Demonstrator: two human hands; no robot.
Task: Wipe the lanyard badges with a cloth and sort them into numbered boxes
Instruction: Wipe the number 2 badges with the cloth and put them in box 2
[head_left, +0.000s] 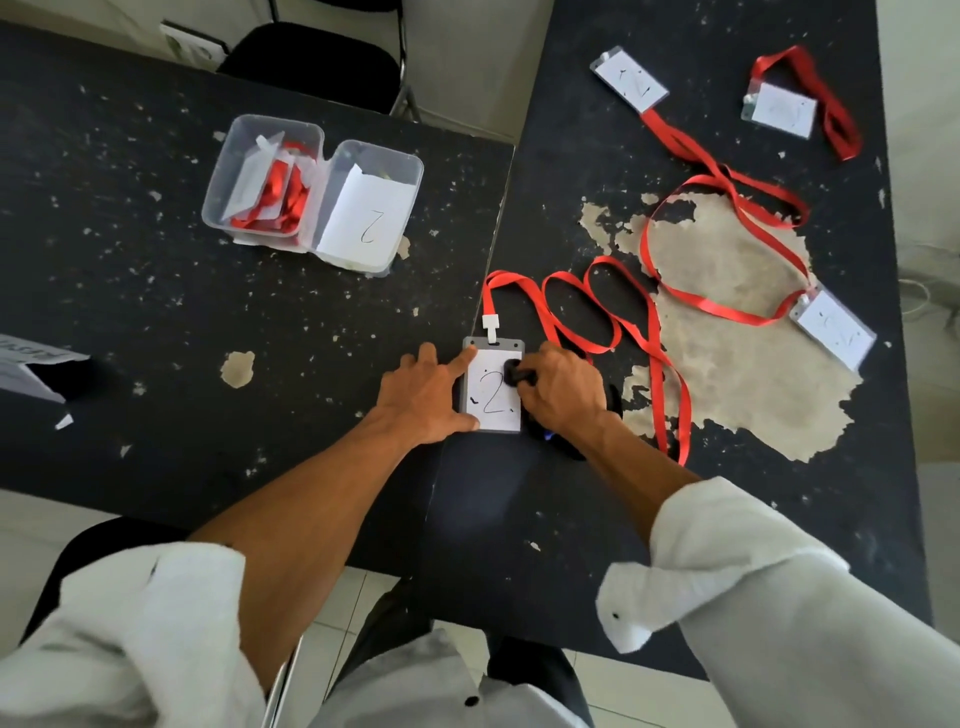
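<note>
Grey-framed badge marked 2 (493, 410), long axis away from the person: left hand (421, 397), fingers spread flat, pins its left edge; right hand (563, 387) grips a dark cloth (513, 375) on its face; box labelled 2 (415, 166) lies up-left, nearer the left hand

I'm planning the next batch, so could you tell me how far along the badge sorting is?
Done: lanyard badges lie in the left box. In hand: the left hand presses the "2" badge flat while the right hand holds a cloth on it. Left: that badge goes into box 2, and three badges wait on the right table.
</note>
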